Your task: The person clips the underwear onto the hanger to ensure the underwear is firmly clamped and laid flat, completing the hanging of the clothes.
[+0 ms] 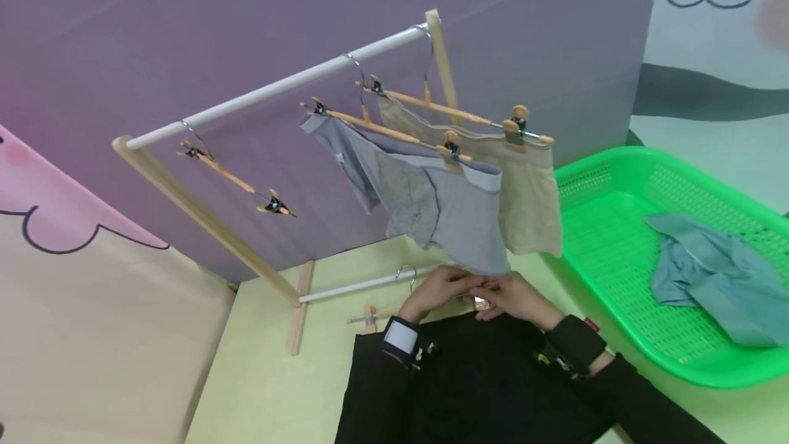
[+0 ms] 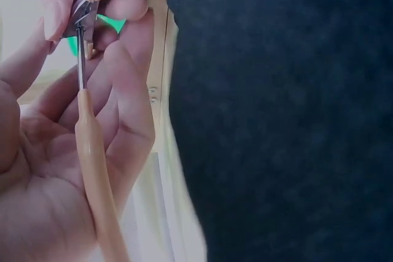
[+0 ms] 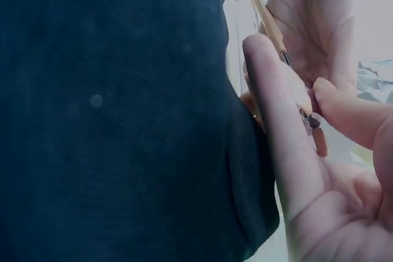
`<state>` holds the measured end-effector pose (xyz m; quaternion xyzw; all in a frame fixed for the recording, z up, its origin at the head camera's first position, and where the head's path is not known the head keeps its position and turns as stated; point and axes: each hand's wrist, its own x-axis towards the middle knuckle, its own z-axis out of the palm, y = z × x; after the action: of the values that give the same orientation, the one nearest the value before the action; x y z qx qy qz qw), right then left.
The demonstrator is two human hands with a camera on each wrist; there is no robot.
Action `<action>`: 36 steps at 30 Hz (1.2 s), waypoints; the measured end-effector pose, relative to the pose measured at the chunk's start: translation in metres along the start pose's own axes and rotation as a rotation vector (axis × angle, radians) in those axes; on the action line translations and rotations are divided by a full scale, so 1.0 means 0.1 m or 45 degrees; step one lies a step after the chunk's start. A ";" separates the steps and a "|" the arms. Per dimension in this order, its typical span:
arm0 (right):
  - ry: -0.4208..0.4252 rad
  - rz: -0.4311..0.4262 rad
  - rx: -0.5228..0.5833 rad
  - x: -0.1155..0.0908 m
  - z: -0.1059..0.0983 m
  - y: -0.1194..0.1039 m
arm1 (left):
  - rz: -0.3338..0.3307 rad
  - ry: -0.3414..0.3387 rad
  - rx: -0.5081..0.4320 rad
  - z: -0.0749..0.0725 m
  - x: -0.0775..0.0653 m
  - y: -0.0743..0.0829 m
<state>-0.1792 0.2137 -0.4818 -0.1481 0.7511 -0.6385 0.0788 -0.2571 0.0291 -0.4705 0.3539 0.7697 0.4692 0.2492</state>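
Note:
In the head view my left hand (image 1: 436,288) and right hand (image 1: 516,297) meet at one end of a clip hanger (image 1: 387,312). The left wrist view shows the hanger's wooden bar (image 2: 92,145) across my left palm, fingers curled around it. Fingers of my right hand pinch the metal-and-wood clip (image 2: 85,7) at the bar's end. A black cloth item (image 1: 456,368) spreads just below the hanger, its upper edge along the bar. The left clip (image 1: 370,318) meets that edge; whether it grips the cloth I cannot tell.
A wooden rack with a white rail (image 1: 277,85) stands ahead. On it hang grey underpants (image 1: 462,204), beige underpants (image 1: 533,204) and a bare clip hanger (image 1: 231,177). A green basket (image 1: 607,293) at the right holds a blue-grey garment (image 1: 715,273).

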 end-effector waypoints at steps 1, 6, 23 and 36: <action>0.008 0.007 -0.026 -0.01 -0.01 -0.02 | -0.002 -0.006 0.006 0.00 0.01 0.01; 0.067 0.034 -0.386 -0.08 -0.09 -0.14 | -0.064 -0.013 0.075 -0.02 0.02 0.05; 0.082 0.171 -0.908 -0.23 -0.12 -0.26 | -0.205 0.195 0.003 0.01 -0.06 0.05; 0.041 -0.118 -0.761 -0.13 -0.23 -0.11 | -0.168 0.416 -0.101 0.07 -0.01 0.07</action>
<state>-0.1729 0.2382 -0.4676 -0.1889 0.8993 -0.3944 -0.0094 -0.2488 0.0344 -0.4671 0.2116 0.8025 0.5330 0.1648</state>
